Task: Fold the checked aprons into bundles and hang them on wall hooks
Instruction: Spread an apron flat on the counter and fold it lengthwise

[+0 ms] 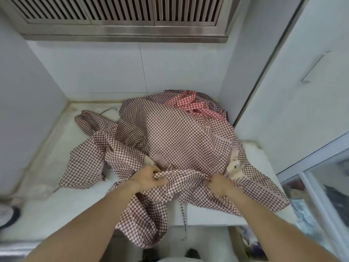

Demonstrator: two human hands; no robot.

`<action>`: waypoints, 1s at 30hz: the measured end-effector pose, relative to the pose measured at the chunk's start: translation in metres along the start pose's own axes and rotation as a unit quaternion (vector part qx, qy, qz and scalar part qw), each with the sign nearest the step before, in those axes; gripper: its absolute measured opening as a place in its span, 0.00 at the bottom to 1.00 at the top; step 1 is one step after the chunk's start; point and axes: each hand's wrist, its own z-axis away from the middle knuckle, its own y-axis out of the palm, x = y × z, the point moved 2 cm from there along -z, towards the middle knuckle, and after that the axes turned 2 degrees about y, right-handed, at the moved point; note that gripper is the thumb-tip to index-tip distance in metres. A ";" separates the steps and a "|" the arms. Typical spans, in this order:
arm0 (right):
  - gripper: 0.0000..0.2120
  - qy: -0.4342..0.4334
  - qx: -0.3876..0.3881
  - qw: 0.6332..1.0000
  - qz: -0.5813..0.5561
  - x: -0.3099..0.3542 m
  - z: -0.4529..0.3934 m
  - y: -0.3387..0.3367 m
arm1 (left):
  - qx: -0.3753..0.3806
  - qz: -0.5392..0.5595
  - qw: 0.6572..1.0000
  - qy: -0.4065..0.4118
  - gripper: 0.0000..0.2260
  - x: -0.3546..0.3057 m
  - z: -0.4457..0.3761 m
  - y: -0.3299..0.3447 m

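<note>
- Setting: white tiled corner under a steel vent hood [120, 16]; pale table [47, 163] fills the corner, tall white cabinet [302, 91] to the right.
- Brown checked apron [170, 133] lies spread and rumpled over the middle of the table, its near edge hanging over the front.
- Red checked apron [190, 104] bunched at the back right corner, partly under the brown cloth. More brown checked cloth [85, 163] trails off to the left; one apron or two, cannot tell.
- Left hand [149, 177] closed, gripping a gathered fold at the near edge of the brown apron.
- Right hand [220, 187] likewise closed on the same edge, a little apart from the left, cloth bunched between them.
- Judgement: folding has only begun; the apron is being taken up by its edge, no bundle formed yet.
- Next move likely calls for lifting or pulling the cloth flat, clear of the red one, so the edges can be matched.
- Small pale patch [234, 167] on the cloth by the right hand: pocket or decoration, too blurred to say.
- Thin tie [184, 220] dangles off the table front.
- No wall hooks in view. Items lower right and left are cut off, indistinct.
</note>
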 end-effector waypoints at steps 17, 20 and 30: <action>0.16 -0.112 -0.070 0.963 -0.233 0.040 0.086 -0.086 | -0.298 0.069 0.929 0.207 0.20 -0.055 0.061 0.020; 0.17 -0.142 -0.040 0.966 -0.212 0.063 0.103 -0.091 | -0.134 0.163 0.950 0.230 0.40 -0.069 0.066 0.038; 0.44 -0.193 0.008 0.981 0.008 0.078 0.129 -0.100 | -0.142 0.056 0.966 0.208 0.12 -0.060 0.054 -0.023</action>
